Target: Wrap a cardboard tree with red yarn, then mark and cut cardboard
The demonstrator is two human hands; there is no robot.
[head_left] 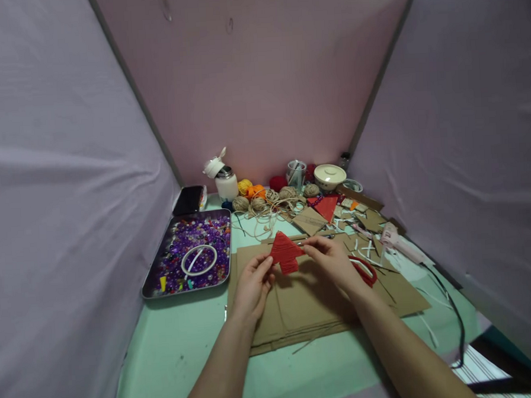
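Between my two hands is a small red yarn-wrapped shape [285, 251], a triangle with a short stem below it, like a tree or an arrow. My left hand [254, 283] pinches its left corner between thumb and fingers. At the right corner, my right hand [328, 258] grips it the same way. The shape is held above a stack of brown cardboard sheets [306, 304]. Just right of my right hand lies a bundle of red yarn [363, 270], partly covered by my wrist.
Left stands a tray of purple beads [144, 288] with a white ring [199, 260] in it. Behind are twine balls [259, 204], a white jar [227, 186] and a lidded bowl [330, 175]. A glue gun [404, 245] with a black cord lies right, near cardboard scraps [310, 220].
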